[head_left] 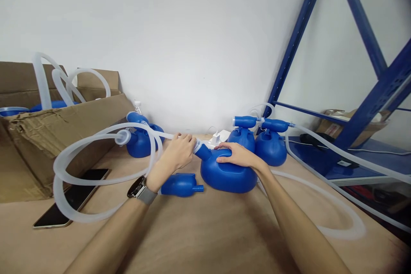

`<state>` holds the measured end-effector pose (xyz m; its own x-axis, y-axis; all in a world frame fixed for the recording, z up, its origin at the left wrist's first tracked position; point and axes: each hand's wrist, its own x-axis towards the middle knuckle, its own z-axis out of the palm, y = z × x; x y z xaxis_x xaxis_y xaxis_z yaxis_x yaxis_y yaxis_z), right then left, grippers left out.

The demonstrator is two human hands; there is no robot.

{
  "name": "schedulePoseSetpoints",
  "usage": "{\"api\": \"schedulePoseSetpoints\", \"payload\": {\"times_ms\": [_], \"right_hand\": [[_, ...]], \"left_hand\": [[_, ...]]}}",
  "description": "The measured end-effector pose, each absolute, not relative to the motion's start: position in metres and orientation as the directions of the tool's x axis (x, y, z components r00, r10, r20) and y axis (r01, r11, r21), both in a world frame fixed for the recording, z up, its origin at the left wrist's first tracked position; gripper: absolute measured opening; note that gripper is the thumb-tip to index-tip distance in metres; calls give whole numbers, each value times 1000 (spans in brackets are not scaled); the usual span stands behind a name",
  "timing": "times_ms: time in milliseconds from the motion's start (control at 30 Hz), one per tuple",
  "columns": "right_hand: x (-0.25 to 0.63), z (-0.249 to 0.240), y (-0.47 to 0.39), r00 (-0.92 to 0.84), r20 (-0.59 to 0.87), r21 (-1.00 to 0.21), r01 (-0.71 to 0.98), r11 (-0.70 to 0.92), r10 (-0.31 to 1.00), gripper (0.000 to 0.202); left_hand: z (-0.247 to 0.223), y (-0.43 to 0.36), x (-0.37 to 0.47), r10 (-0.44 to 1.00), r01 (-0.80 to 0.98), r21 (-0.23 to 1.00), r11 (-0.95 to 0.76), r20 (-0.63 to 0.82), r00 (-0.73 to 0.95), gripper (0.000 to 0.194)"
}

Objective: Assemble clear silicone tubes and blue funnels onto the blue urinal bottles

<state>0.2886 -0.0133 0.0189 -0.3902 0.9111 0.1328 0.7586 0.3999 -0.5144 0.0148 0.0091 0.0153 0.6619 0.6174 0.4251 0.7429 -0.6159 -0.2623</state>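
A blue plastic urinal bottle (229, 175) lies on the table with its neck pointing up and left. My right hand (236, 154) wraps over its handle from above. At the neck, my left hand (180, 150) is closed around the end of a translucent hose (105, 130), beside the whitish cap (197, 147) at the bottle's mouth. How far the cap sits on the neck I cannot tell. The hose loops widely to the left. Below my left hand lies a loose blue funnel-shaped piece (180, 185) with a narrow spout.
Another blue bottle (139, 143) stands at the back left, near an open cardboard box (80, 120) holding hoses. Two more bottles (271, 150) with hoses stand at the right. A phone (72, 201) lies left, a white charger (216, 138) behind. Blue metal shelving (297, 34) borders the right.
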Motion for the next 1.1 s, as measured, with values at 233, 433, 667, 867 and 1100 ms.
{"api": "schedulePoseSetpoints", "payload": {"times_ms": [233, 433, 667, 867, 1100], "right_hand": [[285, 22, -15, -422, 120, -520, 745, 419, 899, 55], [283, 23, -17, -407, 105, -479, 779, 405, 908, 64], [281, 24, -16, -415, 73, -433, 806, 404, 907, 71], [280, 26, -17, -391, 43, -471, 804, 364, 919, 82], [278, 25, -18, -369, 44, -484, 805, 343, 928, 83]], "left_hand": [[25, 4, 16, 549, 681, -364, -636, 406, 730, 24], [36, 0, 18, 493, 609, -477, -633, 358, 793, 24], [47, 7, 22, 520, 597, -389, -702, 292, 803, 26], [47, 15, 20, 524, 601, -318, -733, 299, 797, 31], [52, 12, 8, 537, 627, -258, -735, 342, 771, 32]]}}
